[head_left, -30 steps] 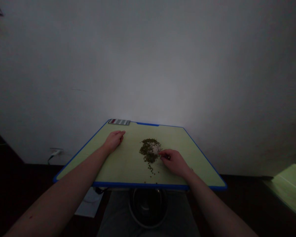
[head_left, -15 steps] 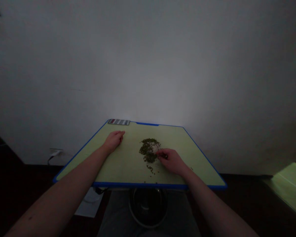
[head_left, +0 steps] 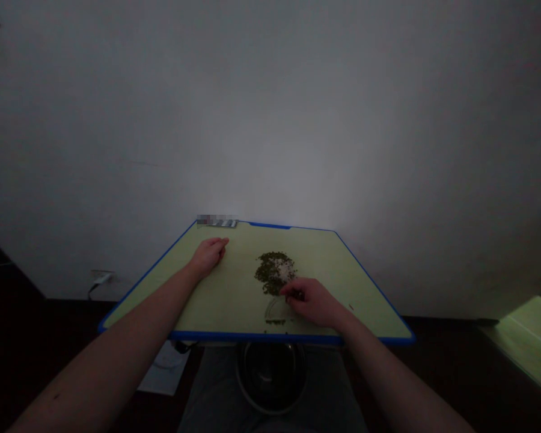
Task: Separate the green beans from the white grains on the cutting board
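A loose heap of small green grains, like mung beans (head_left: 267,276), lies on the pale yellow-green tabletop (head_left: 238,307). Paler grains (head_left: 285,269) show in the heap's right part. My right hand (head_left: 311,300) is at the heap's lower right edge. Its fingers are curled in, with index fingertip and thumb close together. Whatever they pinch is too small and dark to make out. My left hand (head_left: 207,257) rests left of the heap, closed, its index finger pointing forward, with nothing visible in it. A short row of green grains (head_left: 275,322) lies near the front edge.
A steel bowl (head_left: 271,385) sits below the table's front edge, by my lap. At the back left corner lies a flat phone-like object (head_left: 219,222), partly blurred. The blue table rim (head_left: 256,336) borders the top; a wall (head_left: 270,120) stands behind.
My right hand has drawn back slightly toward me from the heap. Scattered grains below the heap now form a row nearer the front edge, and a faint curved mark shows there. My left hand stays put.
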`<state>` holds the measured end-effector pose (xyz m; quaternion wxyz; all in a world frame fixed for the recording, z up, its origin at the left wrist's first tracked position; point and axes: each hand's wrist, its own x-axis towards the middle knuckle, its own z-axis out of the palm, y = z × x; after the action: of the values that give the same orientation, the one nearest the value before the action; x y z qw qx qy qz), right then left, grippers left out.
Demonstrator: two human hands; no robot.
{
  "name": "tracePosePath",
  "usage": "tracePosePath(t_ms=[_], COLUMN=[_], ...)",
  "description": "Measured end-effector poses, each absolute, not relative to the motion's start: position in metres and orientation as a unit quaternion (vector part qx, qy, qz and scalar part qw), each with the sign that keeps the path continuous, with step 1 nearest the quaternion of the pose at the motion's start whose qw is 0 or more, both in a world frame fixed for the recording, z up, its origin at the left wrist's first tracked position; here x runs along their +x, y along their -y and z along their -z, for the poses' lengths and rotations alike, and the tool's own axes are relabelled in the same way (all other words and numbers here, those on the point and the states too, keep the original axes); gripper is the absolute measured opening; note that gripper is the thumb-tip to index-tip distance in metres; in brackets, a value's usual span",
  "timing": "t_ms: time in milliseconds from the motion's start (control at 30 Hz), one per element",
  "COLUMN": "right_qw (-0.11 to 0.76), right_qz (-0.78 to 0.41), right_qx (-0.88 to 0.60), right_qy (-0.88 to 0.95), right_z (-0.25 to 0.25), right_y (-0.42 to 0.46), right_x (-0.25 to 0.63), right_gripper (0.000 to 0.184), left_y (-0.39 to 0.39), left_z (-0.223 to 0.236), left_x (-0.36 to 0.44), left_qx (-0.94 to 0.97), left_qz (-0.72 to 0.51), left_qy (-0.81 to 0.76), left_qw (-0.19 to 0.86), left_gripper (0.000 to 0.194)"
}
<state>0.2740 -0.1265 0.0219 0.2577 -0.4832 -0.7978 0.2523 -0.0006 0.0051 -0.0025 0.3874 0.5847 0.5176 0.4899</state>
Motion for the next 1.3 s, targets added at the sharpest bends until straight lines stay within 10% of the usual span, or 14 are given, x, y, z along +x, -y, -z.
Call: tracePosePath(t_ms=[1300], right_qw=[0.276], right_qz=[-0.285], right_qx=[-0.532], right_qy=[0.748], right_z=[-0.012], right_y=[0.122], right_x=[0.264], right_gripper=[0.030], left_y=[-0.002], left_z=[0.000], left_x=[0.001], left_qx=[0.588], left_qz=[-0.493], left_qy=[-0.505], left_qw=[0.394], left_gripper=[0.039])
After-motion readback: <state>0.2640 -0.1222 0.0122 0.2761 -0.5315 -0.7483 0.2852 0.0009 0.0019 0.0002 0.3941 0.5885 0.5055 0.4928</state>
